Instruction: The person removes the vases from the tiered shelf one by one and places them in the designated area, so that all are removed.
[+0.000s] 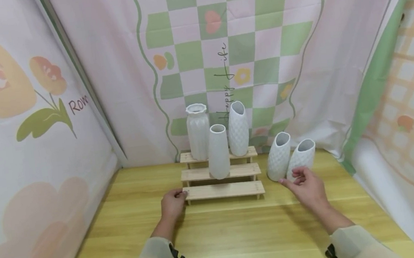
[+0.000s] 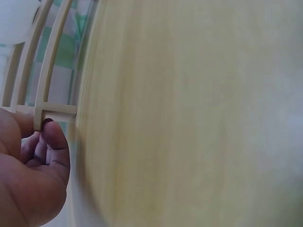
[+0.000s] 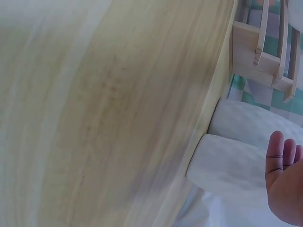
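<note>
A three-step wooden display stand point(image 1: 224, 190) stands on the table. My left hand point(image 1: 173, 205) pinches the left end of its lowest step; the left wrist view shows the thumb and curled fingers point(image 2: 56, 137) at that corner. In front of the far-right white textured vase point(image 1: 306, 152), my right hand point(image 1: 308, 187) is raised with fingers loosely bent and thumb out. Whether it touches the vase I cannot tell. Another slant-mouthed white vase point(image 1: 279, 157) stands just left of that one. In the right wrist view, the right fingers point(image 3: 274, 156) overlap the vases.
On the stand's top step are a white vase with a scalloped rim point(image 1: 198, 132) and a slant-mouthed white vase point(image 1: 238, 130). A smooth white vase point(image 1: 218, 155) is on the middle step. Printed curtains point(image 1: 121, 70) enclose the wooden table point(image 1: 234, 244) at the back and sides.
</note>
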A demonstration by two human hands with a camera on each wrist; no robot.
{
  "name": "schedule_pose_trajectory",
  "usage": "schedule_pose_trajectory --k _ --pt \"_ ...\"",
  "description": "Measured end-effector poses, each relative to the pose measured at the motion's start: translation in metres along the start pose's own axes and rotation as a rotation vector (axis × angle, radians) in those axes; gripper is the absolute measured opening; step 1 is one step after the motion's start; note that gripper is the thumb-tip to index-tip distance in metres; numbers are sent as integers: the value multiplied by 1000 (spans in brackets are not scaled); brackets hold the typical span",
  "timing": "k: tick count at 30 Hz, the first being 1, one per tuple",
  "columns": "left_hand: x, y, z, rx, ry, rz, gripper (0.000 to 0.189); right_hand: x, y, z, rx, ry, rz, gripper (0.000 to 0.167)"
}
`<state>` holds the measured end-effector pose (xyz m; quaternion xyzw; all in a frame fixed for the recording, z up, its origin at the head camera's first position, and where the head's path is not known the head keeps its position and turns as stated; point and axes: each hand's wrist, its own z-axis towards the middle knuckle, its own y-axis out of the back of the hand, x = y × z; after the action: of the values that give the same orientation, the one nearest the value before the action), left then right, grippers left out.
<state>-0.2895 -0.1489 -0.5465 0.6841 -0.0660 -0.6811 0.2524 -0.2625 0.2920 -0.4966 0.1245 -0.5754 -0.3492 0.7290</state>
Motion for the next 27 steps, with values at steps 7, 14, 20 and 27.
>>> schedule_pose_trajectory --k 7,14,20,27 --pt "2 0 0 15 -14 -4 31 4 -5 -1 11 -18 -5 66" --pt "2 1 0 13 -17 -5 32 16 -15 -1 21 1 24 61" --pt "1 1 1 18 -10 -9 32 18 -27 -3 28 12 36 65" --pt "-2 3 -1 19 -3 -13 32 28 -33 -1 43 -2 52 68"
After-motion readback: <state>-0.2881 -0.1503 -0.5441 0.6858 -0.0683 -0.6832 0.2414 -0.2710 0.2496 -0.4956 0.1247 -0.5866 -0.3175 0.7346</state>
